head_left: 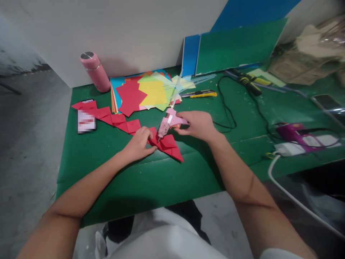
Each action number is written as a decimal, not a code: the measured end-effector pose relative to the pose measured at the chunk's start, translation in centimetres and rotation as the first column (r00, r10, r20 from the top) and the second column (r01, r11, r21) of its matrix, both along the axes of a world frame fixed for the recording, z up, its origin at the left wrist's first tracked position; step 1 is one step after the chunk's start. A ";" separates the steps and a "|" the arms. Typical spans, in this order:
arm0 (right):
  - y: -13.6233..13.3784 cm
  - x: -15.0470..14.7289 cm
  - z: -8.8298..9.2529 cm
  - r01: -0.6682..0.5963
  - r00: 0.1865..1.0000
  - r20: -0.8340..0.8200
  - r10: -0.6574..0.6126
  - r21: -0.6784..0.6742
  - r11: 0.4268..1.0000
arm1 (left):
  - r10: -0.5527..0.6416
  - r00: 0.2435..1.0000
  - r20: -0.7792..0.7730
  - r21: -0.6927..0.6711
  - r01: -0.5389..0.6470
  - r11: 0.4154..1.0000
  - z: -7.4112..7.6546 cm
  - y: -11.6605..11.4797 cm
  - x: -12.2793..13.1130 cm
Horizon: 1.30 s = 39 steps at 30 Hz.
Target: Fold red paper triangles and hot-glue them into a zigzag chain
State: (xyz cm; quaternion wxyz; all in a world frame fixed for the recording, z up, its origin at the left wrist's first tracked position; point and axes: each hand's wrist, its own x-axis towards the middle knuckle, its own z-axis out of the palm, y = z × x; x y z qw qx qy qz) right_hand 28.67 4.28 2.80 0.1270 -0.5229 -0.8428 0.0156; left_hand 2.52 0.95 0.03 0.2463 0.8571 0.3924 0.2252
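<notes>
A strip of folded red paper pieces (133,126) runs slantwise across the green table, from upper left to a point near the middle. My left hand (138,144) is closed on this strip, pinching it between thumb and fingers near its right end. In my right hand (198,125) is a pink hot glue gun (167,122), gripped by its handle. A clear glue stick (177,88) sticks up out of its back. The nozzle points down and meets the red paper just right of my left fingertips; whether glue is coming out is too small to tell.
Behind the strip lie coloured paper sheets (155,91) and a yellow utility knife (203,94). A pink bottle (95,73) stands at the back left. A phone-like object (86,122) lies under the strip's left end. Black cords lead toward a white power strip (289,148) at right.
</notes>
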 end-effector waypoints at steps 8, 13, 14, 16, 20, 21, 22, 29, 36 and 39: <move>0.1 -0.5 0.3 -0.071 0.990 0.122 0.074 -0.029 0.997 | -0.014 1.000 0.012 -0.014 0.014 1.000 0.0 0.0 0.0; 0.2 -0.2 0.3 -0.122 0.977 0.174 0.120 0.000 0.993 | -0.015 1.000 0.020 -0.002 0.015 1.000 0.0 0.0 0.0; 0.3 -0.2 0.2 -0.135 0.974 0.183 0.130 0.015 0.991 | -0.017 1.000 0.021 0.000 0.017 1.000 0.0 0.0 0.0; 0.3 -0.1 0.0 -0.157 0.970 0.194 0.144 0.055 0.986 | -0.022 1.000 0.019 0.002 0.022 1.000 0.0 0.0 0.0; 0.5 0.1 -0.4 -0.199 0.967 0.195 0.165 0.169 0.965 | -0.015 1.000 0.013 0.006 0.015 1.000 0.0 0.1 0.0; 0.6 0.2 -0.5 -0.209 0.966 0.195 0.171 0.194 0.959 | -0.013 1.000 0.013 0.006 0.013 1.000 -0.1 0.1 0.0; 0.6 0.3 -0.6 -0.218 0.965 0.196 0.177 0.214 0.952 | -0.012 1.000 0.012 0.006 0.012 1.000 -0.1 0.1 0.0; 0.6 0.8 -0.4 -0.269 0.955 0.217 0.203 0.335 0.903 | -0.015 1.000 0.019 0.005 0.015 1.000 -0.2 0.1 0.0; 0.3 0.7 0.0 -0.269 0.961 0.177 0.214 0.395 0.879 | -0.016 0.999 0.043 -0.001 0.016 1.000 0.0 0.0 0.0; 0.3 0.8 -0.1 -0.279 0.960 0.152 0.236 0.420 0.863 | -0.006 0.998 0.059 -0.011 0.007 1.000 -0.1 -0.1 0.0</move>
